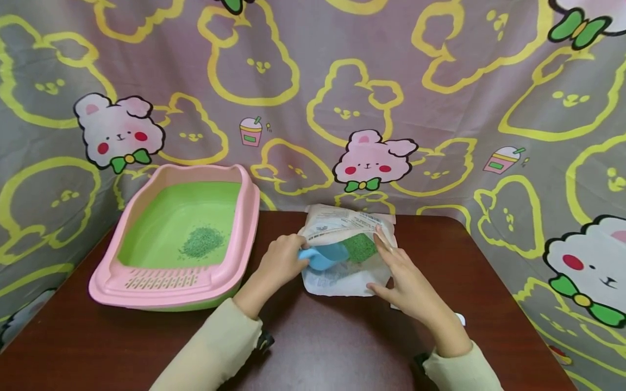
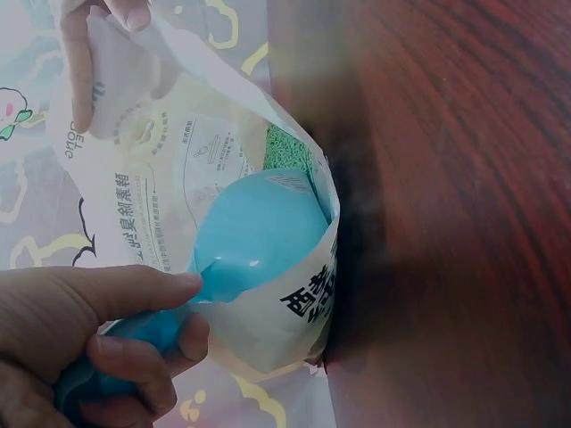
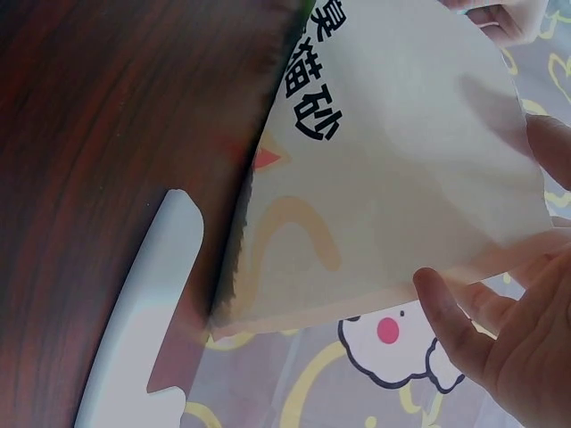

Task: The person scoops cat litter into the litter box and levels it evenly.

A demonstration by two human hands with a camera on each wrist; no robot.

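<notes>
My left hand [image 1: 283,258] grips the handle of a light blue scoop [image 1: 325,256]. The scoop's bowl lies in the mouth of a white printed bag [image 1: 342,285] that lies on the table. Green granules [image 1: 361,247] show inside the bag; in the left wrist view the scoop [image 2: 259,227] sits right beside the granules [image 2: 287,150]. At the bag's right side is my right hand [image 1: 408,279], its fingers spread and fairly straight along the edge. In the right wrist view, fingertips [image 3: 430,283] touch the bag's side [image 3: 384,178].
A pink-rimmed green litter box [image 1: 249,217] stands on the left of the dark brown table [image 1: 332,347], a small heap of green granules [image 1: 202,242] on its floor. A white flat object [image 3: 147,294] lies by the right wrist. Behind hangs a patterned curtain [image 1: 293,70].
</notes>
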